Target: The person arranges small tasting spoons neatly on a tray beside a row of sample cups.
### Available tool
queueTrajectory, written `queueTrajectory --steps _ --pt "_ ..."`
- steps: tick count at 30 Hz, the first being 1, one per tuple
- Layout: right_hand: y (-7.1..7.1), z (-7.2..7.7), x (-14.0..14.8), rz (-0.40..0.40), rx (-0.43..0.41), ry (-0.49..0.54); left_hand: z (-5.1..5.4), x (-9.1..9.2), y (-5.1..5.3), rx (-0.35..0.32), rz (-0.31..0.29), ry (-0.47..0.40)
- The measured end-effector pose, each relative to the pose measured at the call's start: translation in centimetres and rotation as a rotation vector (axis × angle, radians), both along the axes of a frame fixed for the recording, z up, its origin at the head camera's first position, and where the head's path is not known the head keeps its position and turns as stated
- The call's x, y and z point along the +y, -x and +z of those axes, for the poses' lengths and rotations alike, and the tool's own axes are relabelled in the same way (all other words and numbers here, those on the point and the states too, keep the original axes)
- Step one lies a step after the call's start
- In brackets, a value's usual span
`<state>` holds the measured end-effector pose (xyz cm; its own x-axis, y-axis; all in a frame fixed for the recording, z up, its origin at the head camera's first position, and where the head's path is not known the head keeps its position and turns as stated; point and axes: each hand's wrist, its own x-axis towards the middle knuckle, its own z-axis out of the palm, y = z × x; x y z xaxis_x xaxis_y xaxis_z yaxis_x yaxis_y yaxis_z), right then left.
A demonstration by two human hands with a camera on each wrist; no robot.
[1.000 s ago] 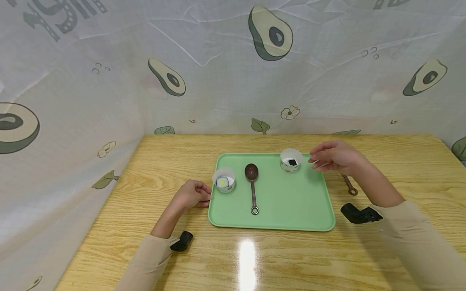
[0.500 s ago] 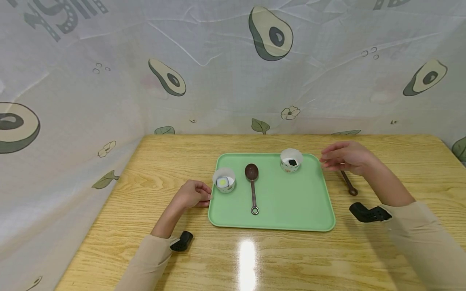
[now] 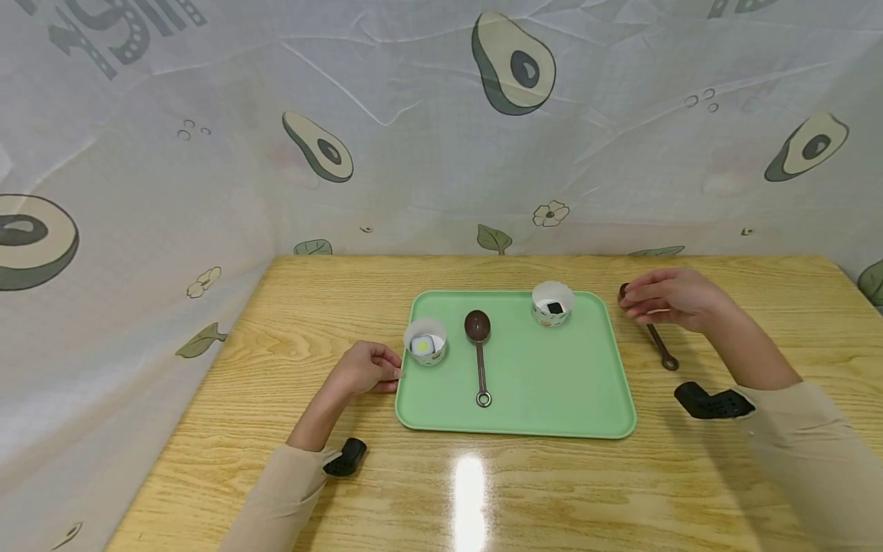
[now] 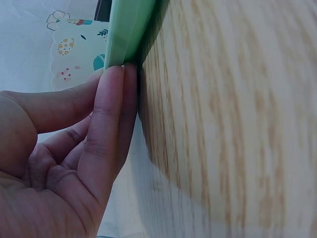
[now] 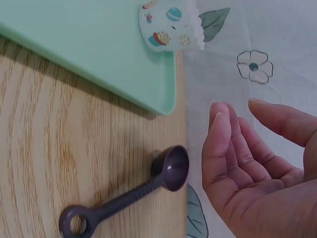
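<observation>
A green tray (image 3: 552,376) lies on the table. My left hand (image 3: 364,368) pinches its left edge; in the left wrist view the thumb and fingertips (image 4: 115,82) meet at the tray's rim. My right hand (image 3: 679,297) hovers just past the tray's far right corner, its fingers loosely bent and holding nothing. Below it, on the table, lies a small dark brown measuring spoon (image 5: 133,193), its bowl partly hidden by the hand in the head view. A larger brown spoon (image 3: 477,328) with a ringed handle rests on the tray.
On the tray's left side stands a patterned paper baking cup (image 3: 434,356) holding a small white block with a yellow mark (image 3: 422,346). Another paper cup (image 3: 549,316) at the far right holds a black square piece (image 3: 555,307). A printed cloth (image 3: 414,153) hangs behind the wooden table (image 3: 331,299).
My right hand has moved rightward from above the tray's far right corner to over the small measuring spoon, uncovering more of it. The left hand and the tray have stayed put.
</observation>
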<state>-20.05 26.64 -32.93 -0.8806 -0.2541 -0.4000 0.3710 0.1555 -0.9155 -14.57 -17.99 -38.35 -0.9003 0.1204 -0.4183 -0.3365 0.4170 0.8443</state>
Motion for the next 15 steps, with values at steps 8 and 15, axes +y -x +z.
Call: queueTrajectory --steps 8,15 --pt "0.1 -0.4 1.2 -0.002 0.02 -0.087 0.0 0.0 -0.1 0.006 -0.004 -0.002" --pt "0.2 -0.8 2.4 -0.001 0.016 -0.108 0.0 0.0 0.0 0.005 -0.003 -0.001"
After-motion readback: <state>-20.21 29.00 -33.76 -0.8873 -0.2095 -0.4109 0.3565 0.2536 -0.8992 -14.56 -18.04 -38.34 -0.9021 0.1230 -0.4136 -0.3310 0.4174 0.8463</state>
